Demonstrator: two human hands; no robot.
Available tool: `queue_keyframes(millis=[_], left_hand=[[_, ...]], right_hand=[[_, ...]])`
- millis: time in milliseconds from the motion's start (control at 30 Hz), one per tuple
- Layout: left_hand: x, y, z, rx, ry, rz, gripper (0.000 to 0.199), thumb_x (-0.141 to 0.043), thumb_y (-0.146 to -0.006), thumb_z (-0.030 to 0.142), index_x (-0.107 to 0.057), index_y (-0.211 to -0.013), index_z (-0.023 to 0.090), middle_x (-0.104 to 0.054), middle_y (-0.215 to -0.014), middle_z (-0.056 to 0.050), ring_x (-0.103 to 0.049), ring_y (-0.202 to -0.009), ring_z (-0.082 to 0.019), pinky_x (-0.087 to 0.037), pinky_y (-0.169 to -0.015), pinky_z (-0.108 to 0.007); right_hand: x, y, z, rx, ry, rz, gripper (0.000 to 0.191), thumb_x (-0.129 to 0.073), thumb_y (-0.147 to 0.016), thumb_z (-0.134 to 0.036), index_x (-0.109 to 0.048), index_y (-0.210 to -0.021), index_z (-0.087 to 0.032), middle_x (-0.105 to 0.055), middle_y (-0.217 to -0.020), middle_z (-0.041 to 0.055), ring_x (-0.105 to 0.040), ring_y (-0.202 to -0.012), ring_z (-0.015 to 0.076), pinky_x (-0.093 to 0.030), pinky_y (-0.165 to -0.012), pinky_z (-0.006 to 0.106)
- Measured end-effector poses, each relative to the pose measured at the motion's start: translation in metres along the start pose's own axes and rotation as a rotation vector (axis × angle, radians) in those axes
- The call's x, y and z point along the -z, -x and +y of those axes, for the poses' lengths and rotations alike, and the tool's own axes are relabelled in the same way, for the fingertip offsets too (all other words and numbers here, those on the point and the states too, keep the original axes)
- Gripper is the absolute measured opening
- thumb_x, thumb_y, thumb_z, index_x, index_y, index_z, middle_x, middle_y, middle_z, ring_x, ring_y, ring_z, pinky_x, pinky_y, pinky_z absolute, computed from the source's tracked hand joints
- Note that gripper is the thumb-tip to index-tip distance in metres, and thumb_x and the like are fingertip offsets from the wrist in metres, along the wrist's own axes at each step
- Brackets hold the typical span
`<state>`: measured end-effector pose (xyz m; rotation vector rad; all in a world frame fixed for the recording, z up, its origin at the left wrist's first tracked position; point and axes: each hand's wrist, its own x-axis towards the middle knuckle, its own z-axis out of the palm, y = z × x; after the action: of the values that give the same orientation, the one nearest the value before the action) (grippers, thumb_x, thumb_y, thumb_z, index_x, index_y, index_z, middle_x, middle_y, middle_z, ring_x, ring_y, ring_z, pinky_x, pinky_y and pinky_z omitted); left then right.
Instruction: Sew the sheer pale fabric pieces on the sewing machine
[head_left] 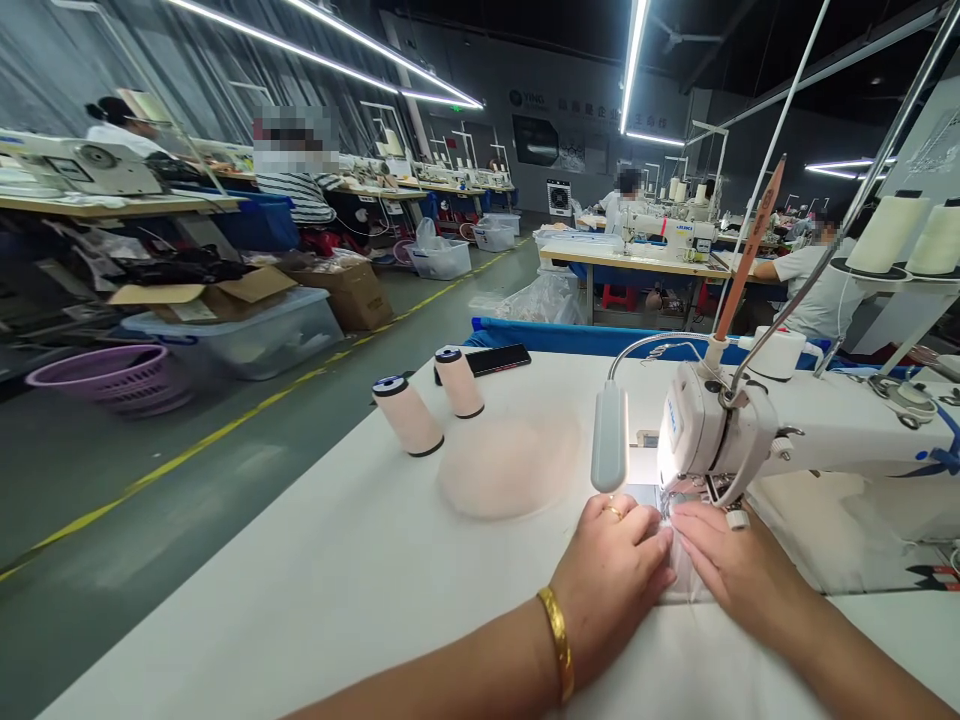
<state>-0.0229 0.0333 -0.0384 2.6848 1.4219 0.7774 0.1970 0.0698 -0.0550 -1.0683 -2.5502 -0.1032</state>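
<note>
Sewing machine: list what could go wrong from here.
The left hand and right hand sit close to the needle of the sewing machine, so a finger could get caught. The fabric between them might pucker. The nearer thread cone stands by the edge of the table and could fall if bumped.

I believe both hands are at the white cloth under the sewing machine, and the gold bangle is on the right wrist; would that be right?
Not quite: the head view shows the gold bangle on the left wrist, just behind the left hand. The rest stands.
</note>
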Motion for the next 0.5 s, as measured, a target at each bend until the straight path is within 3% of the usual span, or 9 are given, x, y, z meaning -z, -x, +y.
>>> queue_keyframes(millis=[100, 200, 300, 367, 433, 500], left_hand=[[-0.001, -0.001, -0.003, -0.011, 0.009, 0.002, 0.011, -0.072, -0.090, 0.023, -0.071, -0.101, 0.021, -0.072, -0.102, -0.004, -0.060, -0.095, -0.028, -0.045, -0.086, -0.047], [-0.002, -0.002, -0.008, -0.036, 0.043, 0.015, 0.012, -0.070, -0.091, 0.023, -0.072, -0.103, 0.023, -0.072, -0.102, -0.004, -0.060, -0.095, -0.027, -0.045, -0.085, -0.045], [-0.002, -0.002, -0.014, -0.066, 0.094, 0.034, 0.018, -0.058, -0.096, 0.018, -0.073, -0.105, 0.023, -0.070, -0.100, -0.005, -0.059, -0.091, -0.025, -0.046, -0.080, -0.041], [-0.002, -0.003, -0.016, -0.076, 0.137, 0.030, 0.028, -0.052, -0.092, 0.011, -0.073, -0.106, 0.023, -0.068, -0.099, -0.006, -0.058, -0.089, -0.024, -0.046, -0.078, -0.039], [-0.001, -0.004, -0.017, -0.064, 0.178, 0.013, 0.035, -0.053, -0.084, 0.006, -0.073, -0.108, 0.023, -0.066, -0.101, -0.007, -0.058, -0.091, -0.024, -0.047, -0.080, -0.039], [-0.001, -0.006, -0.017, -0.035, 0.201, -0.006, 0.039, -0.056, -0.077, 0.006, -0.073, -0.107, 0.024, -0.064, -0.103, -0.007, -0.058, -0.092, -0.024, -0.048, -0.081, -0.039]], right_hand=[[0.008, 0.001, -0.003, 0.042, -0.061, -0.004, 0.033, -0.043, -0.102, -0.012, -0.068, -0.122, -0.021, -0.073, -0.115, 0.0122, -0.069, -0.098, 0.0267, -0.055, -0.081, 0.038], [0.025, 0.002, -0.013, 0.082, -0.203, -0.131, 0.006, -0.061, -0.101, -0.026, -0.065, -0.104, -0.023, -0.072, -0.107, 0.0067, -0.065, -0.101, 0.0265, -0.054, -0.085, 0.039], [0.035, 0.005, -0.020, 0.072, -0.251, -0.231, 0.020, -0.075, -0.095, -0.038, -0.061, -0.098, -0.024, -0.069, -0.103, 0.0035, -0.064, -0.094, 0.0250, -0.052, -0.084, 0.039], [0.034, 0.006, -0.019, 0.084, -0.214, -0.199, 0.007, -0.061, -0.101, -0.025, -0.059, -0.095, -0.023, -0.069, -0.102, 0.0049, -0.064, -0.092, 0.0247, -0.051, -0.081, 0.039], [0.029, 0.005, -0.016, 0.077, -0.222, -0.128, 0.018, -0.044, -0.105, -0.014, -0.058, -0.095, -0.023, -0.069, -0.101, 0.0063, -0.063, -0.090, 0.0247, -0.049, -0.077, 0.038], [0.026, 0.003, -0.013, 0.012, -0.290, -0.050, 0.024, -0.037, -0.107, -0.016, -0.058, -0.099, -0.024, -0.070, -0.101, 0.0060, -0.063, -0.088, 0.0242, -0.049, -0.076, 0.037]])
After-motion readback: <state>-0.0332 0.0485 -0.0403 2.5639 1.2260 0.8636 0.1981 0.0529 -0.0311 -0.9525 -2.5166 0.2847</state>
